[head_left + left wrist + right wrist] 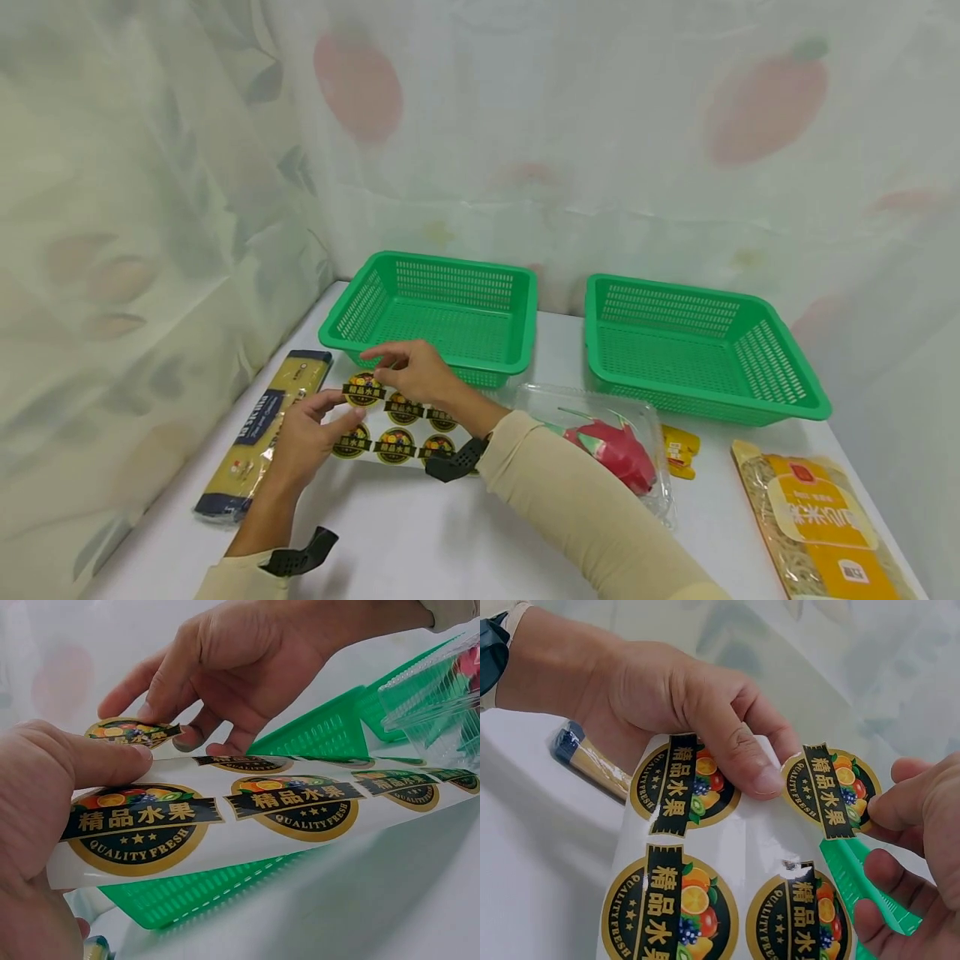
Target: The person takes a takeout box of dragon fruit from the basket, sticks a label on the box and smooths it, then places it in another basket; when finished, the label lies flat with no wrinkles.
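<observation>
My left hand [303, 437] grips a white sheet of round stickers [739, 859] by its left edge, thumb on top. Black, gold and fruit-printed labels sit on it in rows. At the sheet's upper corner, my right hand [423, 371] pinches one round sticker [829, 791] between thumb and forefinger. In the right wrist view this sticker stands out past the sheet's edge; in the left wrist view its near edge lies close to my left thumb. The remaining right fingers are loosely bent. The sheet is held up, tilted, in front of the left green basket [435, 325].
Another green basket [705, 346] stands at the back right. Before it are a clear plastic box [536, 398] with a dragon fruit [618, 454], and a small yellow packet [678, 450]. A gold-and-navy pack [258, 433] lies left, a noodle pack [817, 521] right. Curtains hang behind and left.
</observation>
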`<state>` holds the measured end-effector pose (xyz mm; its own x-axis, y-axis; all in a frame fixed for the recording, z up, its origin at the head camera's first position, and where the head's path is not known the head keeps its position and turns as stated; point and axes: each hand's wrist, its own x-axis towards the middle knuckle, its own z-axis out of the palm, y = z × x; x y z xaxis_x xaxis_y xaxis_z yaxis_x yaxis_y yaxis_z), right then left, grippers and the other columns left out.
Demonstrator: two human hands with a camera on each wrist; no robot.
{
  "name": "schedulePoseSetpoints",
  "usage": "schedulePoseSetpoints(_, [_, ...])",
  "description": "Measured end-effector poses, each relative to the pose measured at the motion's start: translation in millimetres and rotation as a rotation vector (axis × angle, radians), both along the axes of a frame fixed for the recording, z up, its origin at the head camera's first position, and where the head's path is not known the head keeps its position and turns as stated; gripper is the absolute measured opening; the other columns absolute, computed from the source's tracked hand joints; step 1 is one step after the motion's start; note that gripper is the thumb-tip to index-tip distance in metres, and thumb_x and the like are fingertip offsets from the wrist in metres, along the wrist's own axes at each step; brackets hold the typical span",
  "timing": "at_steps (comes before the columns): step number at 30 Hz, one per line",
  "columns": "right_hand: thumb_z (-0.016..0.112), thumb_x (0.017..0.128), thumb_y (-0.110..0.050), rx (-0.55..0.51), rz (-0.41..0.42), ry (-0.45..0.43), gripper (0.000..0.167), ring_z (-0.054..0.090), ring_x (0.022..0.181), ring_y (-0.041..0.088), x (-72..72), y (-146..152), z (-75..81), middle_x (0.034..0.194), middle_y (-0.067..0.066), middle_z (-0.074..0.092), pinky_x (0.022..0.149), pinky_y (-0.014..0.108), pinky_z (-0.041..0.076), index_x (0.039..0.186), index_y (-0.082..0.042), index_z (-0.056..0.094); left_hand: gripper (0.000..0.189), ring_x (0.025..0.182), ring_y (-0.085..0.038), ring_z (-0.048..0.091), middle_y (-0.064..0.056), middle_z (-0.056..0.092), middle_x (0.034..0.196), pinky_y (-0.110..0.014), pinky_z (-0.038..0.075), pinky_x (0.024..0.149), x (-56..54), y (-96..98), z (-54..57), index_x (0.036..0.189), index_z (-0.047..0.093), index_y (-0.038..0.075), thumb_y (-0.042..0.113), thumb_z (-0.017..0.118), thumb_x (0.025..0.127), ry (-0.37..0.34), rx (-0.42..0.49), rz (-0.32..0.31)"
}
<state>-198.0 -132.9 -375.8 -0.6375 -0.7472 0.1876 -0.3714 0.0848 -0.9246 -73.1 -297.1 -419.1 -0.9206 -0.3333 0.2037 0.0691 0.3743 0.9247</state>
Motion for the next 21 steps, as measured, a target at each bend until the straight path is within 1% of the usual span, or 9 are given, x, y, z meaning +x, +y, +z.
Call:
schedulePoseSetpoints(2, [0.065, 0.092, -0.006, -0.007, 0.002, -0.004, 0.029, 0.061, 0.08, 0.011, -0.2, 1.0, 1.0, 0.094, 0.0, 0.066, 0.055, 0.025, 0.048, 0.119, -0.016, 0.071, 0.027, 0.11, -0.012, 0.052, -0.006, 0.064, 0.107, -0.027, 0.041, 0.09, 0.0, -0.3, 0.2, 0.102, 0.067, -0.004, 0.014, 0.077, 0.084, 0.001, 0.002, -0.002])
schedulePoseSetpoints(4, [0.065, 0.092, -0.005, -0.009, -0.002, -0.007, 0.029, 0.062, 0.08, 0.011, -0.4, 2.3, 2.2, 0.094, 0.0, 0.066, 0.056, 0.025, 0.048, 0.119, -0.017, 0.071, 0.027, 0.113, -0.016, 0.051, -0.005, 0.063, 0.108, -0.035, 0.041, 0.093, -0.1, -0.5, 0.3, 0.103, 0.067, -0.004, 0.013, 0.077, 0.084, -0.001, 0.004, -0.002])
schedulePoseSetpoints(8, [0.065, 0.092, -0.006, -0.004, -0.013, -0.012, 0.03, 0.062, 0.08, 0.011, -1.6, 5.9, 5.2, 0.093, 0.0, 0.067, 0.057, 0.025, 0.049, 0.119, -0.017, 0.07, 0.028, 0.118, -0.028, 0.049, -0.01, 0.062, 0.109, -0.053, 0.035, 0.099, -1.3, -0.6, -0.4, 0.105, 0.067, -0.005, 0.012, 0.076, 0.085, -0.004, 0.008, 0.004])
schedulePoseSetpoints(10, [0.065, 0.092, -0.006, -0.005, -0.009, -0.014, 0.031, 0.062, 0.079, 0.012, -2.5, 8.5, 7.4, 0.093, 0.0, 0.066, 0.058, 0.026, 0.05, 0.121, -0.016, 0.07, 0.029, 0.12, -0.031, 0.047, -0.014, 0.062, 0.111, -0.057, 0.032, 0.101, -2.2, -0.7, -0.8, 0.106, 0.066, -0.005, 0.012, 0.076, 0.085, -0.007, 0.011, 0.004])
schedulePoseSetpoints(12, [0.065, 0.092, -0.006, -0.011, -0.002, -0.007, 0.031, 0.063, 0.079, 0.012, -3.8, 11.0, 9.5, 0.093, 0.0, 0.066, 0.06, 0.026, 0.051, 0.122, -0.013, 0.069, 0.03, 0.121, -0.031, 0.046, -0.017, 0.061, 0.113, -0.058, 0.031, 0.101, -3.0, -0.9, -1.3, 0.109, 0.066, -0.004, 0.012, 0.076, 0.085, -0.014, 0.011, 0.004])
schedulePoseSetpoints(14, [0.064, 0.092, -0.005, -0.016, 0.007, 0.008, 0.031, 0.063, 0.079, 0.012, -5.0, 14.4, 12.4, 0.093, 0.0, 0.066, 0.062, 0.026, 0.052, 0.122, -0.012, 0.068, 0.031, 0.122, -0.03, 0.046, -0.018, 0.061, 0.115, -0.058, 0.032, 0.101, -4.1, -1.3, -1.6, 0.111, 0.066, -0.004, 0.012, 0.075, 0.086, -0.017, 0.005, 0.0])
schedulePoseSetpoints(16, [0.063, 0.092, -0.005, -0.022, 0.016, 0.024, 0.032, 0.063, 0.079, 0.012, -5.2, 18.7, 16.3, 0.094, 0.0, 0.066, 0.064, 0.027, 0.052, 0.123, -0.01, 0.067, 0.031, 0.121, -0.027, 0.046, -0.018, 0.061, 0.116, -0.053, 0.034, 0.1, -5.5, -1.9, -2.8, 0.113, 0.066, -0.004, 0.011, 0.074, 0.086, -0.017, 0.002, -0.001])
schedulePoseSetpoints(18, [0.063, 0.092, -0.004, -0.026, 0.022, 0.045, 0.032, 0.064, 0.079, 0.012, -5.3, 23.5, 20.7, 0.095, 0.0, 0.067, 0.065, 0.027, 0.052, 0.124, -0.011, 0.067, 0.031, 0.118, -0.022, 0.048, -0.016, 0.061, 0.117, -0.044, 0.04, 0.097, -6.4, -2.8, -4.4, 0.114, 0.066, -0.003, 0.01, 0.074, 0.087, -0.018, -0.017, 0.008])
schedulePoseSetpoints(21, [0.062, 0.092, -0.002, -0.037, 0.034, 0.059, 0.034, 0.064, 0.079, 0.014, -5.7, 30.8, 26.8, 0.095, 0.001, 0.067, 0.064, 0.027, 0.052, 0.124, -0.01, 0.067, 0.031, 0.105, -0.016, 0.054, -0.016, 0.061, 0.116, -0.028, 0.048, 0.083, -7.4, -4.6, -7.4, 0.114, 0.065, -0.005, 0.007, 0.073, 0.087, -0.011, -0.003, 0.015])
